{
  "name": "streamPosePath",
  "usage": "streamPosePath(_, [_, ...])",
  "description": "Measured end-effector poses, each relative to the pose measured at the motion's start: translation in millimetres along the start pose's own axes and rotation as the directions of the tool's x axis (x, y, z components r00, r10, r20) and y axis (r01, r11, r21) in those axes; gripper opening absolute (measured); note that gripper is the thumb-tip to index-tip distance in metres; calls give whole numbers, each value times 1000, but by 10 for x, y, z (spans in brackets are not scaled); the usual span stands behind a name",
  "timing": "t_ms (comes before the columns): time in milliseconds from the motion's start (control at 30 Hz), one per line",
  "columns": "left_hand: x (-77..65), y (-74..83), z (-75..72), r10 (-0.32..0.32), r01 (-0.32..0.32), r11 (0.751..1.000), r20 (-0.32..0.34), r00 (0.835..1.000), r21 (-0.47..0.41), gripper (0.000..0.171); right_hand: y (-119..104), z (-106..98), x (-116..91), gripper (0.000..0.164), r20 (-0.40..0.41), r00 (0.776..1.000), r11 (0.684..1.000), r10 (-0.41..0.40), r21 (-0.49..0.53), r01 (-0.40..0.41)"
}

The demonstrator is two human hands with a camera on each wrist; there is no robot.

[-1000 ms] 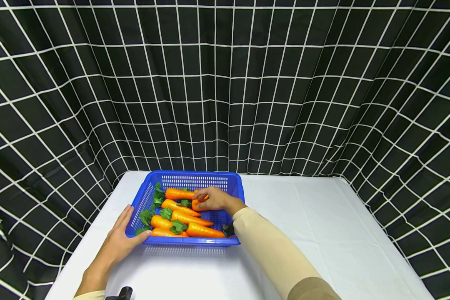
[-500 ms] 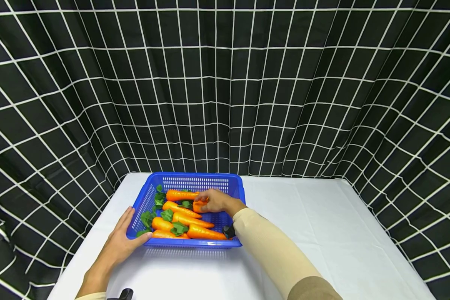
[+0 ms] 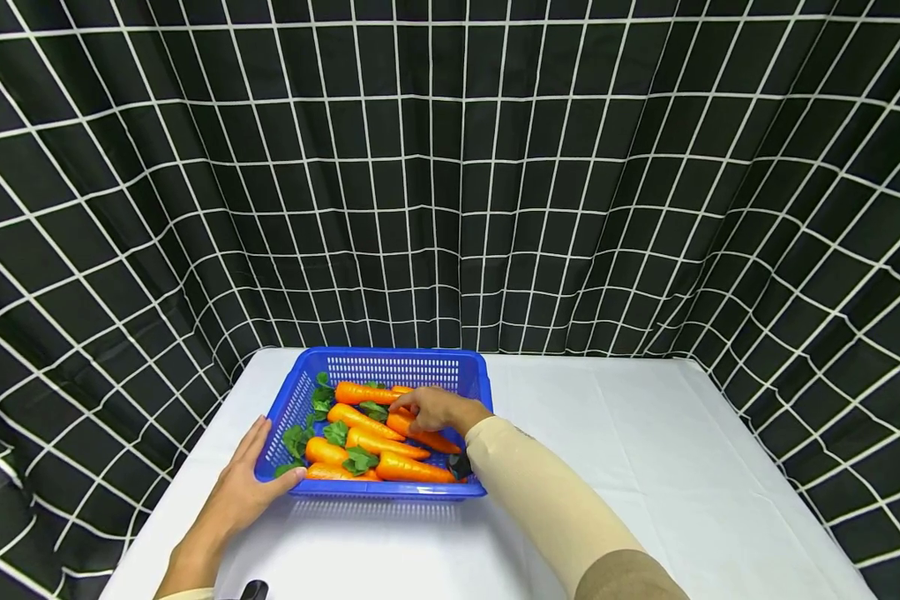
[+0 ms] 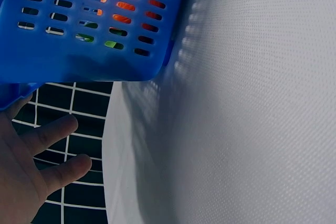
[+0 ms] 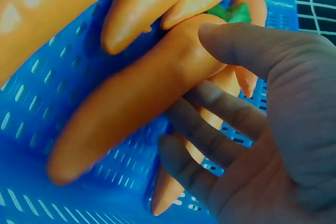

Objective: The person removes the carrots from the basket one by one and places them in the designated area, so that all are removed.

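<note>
A blue plastic basket [image 3: 390,487] with slotted walls holds several orange carrots with green leaf tops. Inside it, my right hand [image 3: 438,406] pinches the thick end of a carrot [image 3: 432,438] near the right side. In the right wrist view this carrot [image 5: 131,95] slants with its tip toward the lower left; my thumb [image 5: 236,45] lies on its upper side and the fingertips are against its underside. My left hand [image 3: 240,481] rests at the basket's front left corner, thumb over the rim, fingers straight along the left wall. The left wrist view shows those fingers [image 4: 58,174] spread.
The basket stands at the left back of a table covered in white cloth [image 3: 607,450]. A black curtain with a white grid [image 3: 450,183] hangs behind and at both sides. Other carrots [image 3: 416,468] lie close together in the basket, nearest its front and left.
The carrot in my right hand showed mainly its thick end before; now its length shows, tip pointing to the front right. My left hand stays on the basket's corner.
</note>
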State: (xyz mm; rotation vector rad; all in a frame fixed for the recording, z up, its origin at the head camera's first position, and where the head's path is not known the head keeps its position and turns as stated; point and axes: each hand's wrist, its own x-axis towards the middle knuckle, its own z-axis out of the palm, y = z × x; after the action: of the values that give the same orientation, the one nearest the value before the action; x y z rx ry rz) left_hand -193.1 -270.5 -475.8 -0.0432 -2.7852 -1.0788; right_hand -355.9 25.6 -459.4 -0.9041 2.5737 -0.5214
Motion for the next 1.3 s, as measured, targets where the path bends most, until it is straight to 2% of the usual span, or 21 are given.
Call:
streamPosePath(133, [1, -5, 9, -4, 4, 1000, -1, 1000, -2, 103, 3, 27, -16, 54, 32, 999, 999, 29, 15, -30])
streamPosePath(267, [-1, -3, 8, -11, 11, 1000, 4, 1000, 2, 103, 1, 51, -33, 57, 66, 993, 989, 96, 104, -102])
streamPosePath(467, [1, -12, 19, -12, 12, 1000, 3, 1000, 5, 102, -6, 54, -48, 58, 74, 989, 974, 129, 179, -140])
streamPosePath(633, [5, -22, 29, -5, 5, 1000, -1, 1000, 8, 103, -4, 35, -57, 58, 56, 992, 971, 110, 209, -120])
streamPosePath(800, [14, -25, 22, -5, 5, 1000, -2, 1000, 13, 103, -12, -10, -83, 60, 27, 997, 953, 73, 294, -78])
streamPosePath(967, [28, -25, 17, 5, -4, 1000, -7, 1000, 18, 103, -15, -54, -119, 62, -39, 999, 939, 16, 344, -2])
streamPosePath(1067, [29, -26, 18, -1, 1, 1000, -7, 1000, 19, 102, -12, -68, -141, 61, -92, 996, 911, -6, 409, 43])
streamPosePath(1233, [21, -32, 24, -17, 17, 1000, 7, 1000, 19, 102, -34, -91, -225, 62, -142, 990, 813, 13, 578, 72])
streamPosePath(1300, [18, -32, 25, -21, 21, 1000, 12, 1000, 21, 103, -43, -108, -261, 62, -167, 986, 785, 23, 614, 85])
